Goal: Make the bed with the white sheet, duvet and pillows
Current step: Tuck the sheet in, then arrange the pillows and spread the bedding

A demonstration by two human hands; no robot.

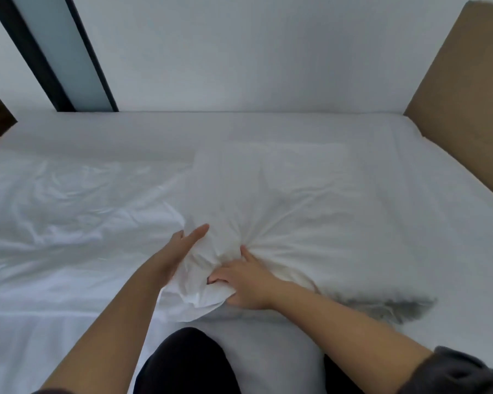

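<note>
**Q:** Where does the pillow (282,200) lie?

**A:** Flat on the white sheet (410,155), toward the end of the bed by the brown headboard (467,109). The rumpled duvet (54,209) is spread to its left. Its near left corner sits directly ahead of the person's dark-clad knee (188,362), and both hands meet at that corner.

**Q:** What are the hands doing?

**A:** The right hand (245,282) grips a bunch of loose case fabric. Most of its fingers are curled into the cloth, the thumb is beneath, and the forefinger is stretched along the top. Creases radiate from this grip across the pillow. The left hand (177,251) is not clamped on anything. Its fingers are straight and its palm lies against the left side of the same bunch. The two hands are close together with only the gathered cloth between them.

**Q:** How is the pillow likely to handle?

**A:** It is probably light, soft and easily squashed, with no risk of breakage. The case looks thin and slides over the filling, so pulling on cloth alone would likely shift the cover more than the pillow.

**Q:** Where, then, is the best hold?

**A:** At a corner or along a short edge, pinching filling and case together. For carrying, one hand on each end would suit.
</note>
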